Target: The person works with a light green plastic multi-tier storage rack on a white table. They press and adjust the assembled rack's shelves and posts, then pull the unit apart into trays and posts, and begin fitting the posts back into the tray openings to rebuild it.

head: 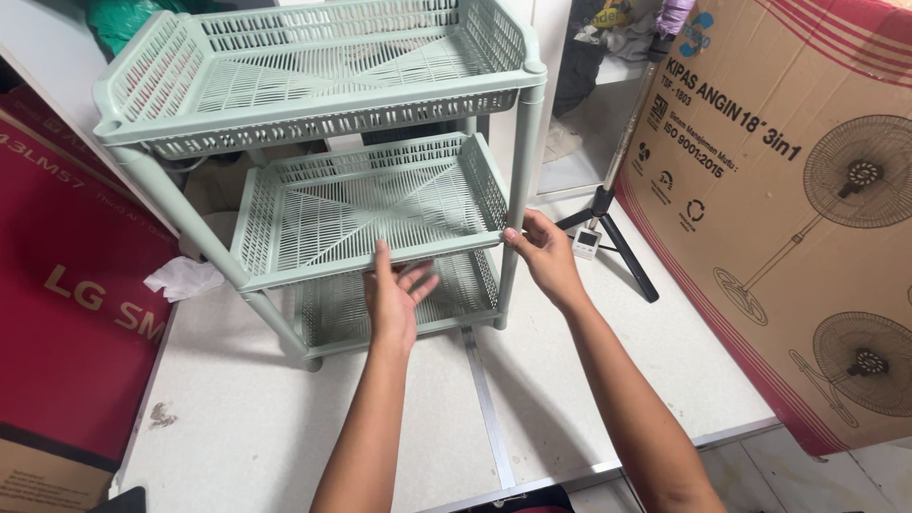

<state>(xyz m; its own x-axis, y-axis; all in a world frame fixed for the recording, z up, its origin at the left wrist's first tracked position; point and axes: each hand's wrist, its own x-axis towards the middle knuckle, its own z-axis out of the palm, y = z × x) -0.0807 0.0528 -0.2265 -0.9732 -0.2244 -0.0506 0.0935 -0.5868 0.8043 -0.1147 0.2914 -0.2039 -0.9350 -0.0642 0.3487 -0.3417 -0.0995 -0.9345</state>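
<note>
A pale green plastic rack [323, 114] with three slotted trays stands on a white table [237, 427]. My left hand [392, 296] is under the front rim of the middle tray [361, 204], thumb up against the rim, fingers spread. My right hand [543, 255] grips the tray's front right corner, where it meets the upright post [521, 180]. The bottom tray [332, 309] is partly hidden behind my left hand.
A large cardboard box [788, 209] printed with fan drawings leans at the right. A red box [66, 285] stands at the left. A crumpled white tissue [182, 277] lies beside the rack's left leg. A black tripod [613, 228] stands behind the table.
</note>
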